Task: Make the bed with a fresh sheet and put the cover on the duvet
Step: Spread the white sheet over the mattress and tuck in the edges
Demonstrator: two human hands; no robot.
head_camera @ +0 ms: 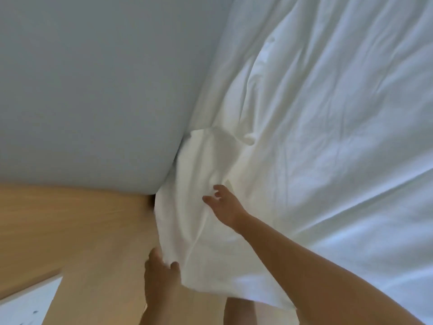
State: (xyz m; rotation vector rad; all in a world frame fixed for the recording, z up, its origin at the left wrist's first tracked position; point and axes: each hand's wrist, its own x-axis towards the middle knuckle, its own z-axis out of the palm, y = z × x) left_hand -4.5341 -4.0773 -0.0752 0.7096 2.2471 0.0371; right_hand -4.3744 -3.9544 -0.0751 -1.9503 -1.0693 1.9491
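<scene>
White sheet [328, 113] covered the right half of the frame, rumpled; bare mattress [82, 90] upper left. Cloth judged light, soft and limp, best taken at its hanging corner, lower centre. Wooden bed frame [70, 219] lower left. Right hand [222, 207] rested on the folds, fingers spread loosely. Left hand [161, 277] pinched the sheet's edge, thumb on top.

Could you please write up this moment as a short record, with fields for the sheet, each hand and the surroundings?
bedding: white sheet, wrinkled, spread over the bed, bunched at the near corner
left: left hand pinches the sheet's hanging edge
right: right hand open, fingers spread over the bunched corner; contact unclear
around: wooden surface beside the corner, pale blue-grey surface above it
</scene>
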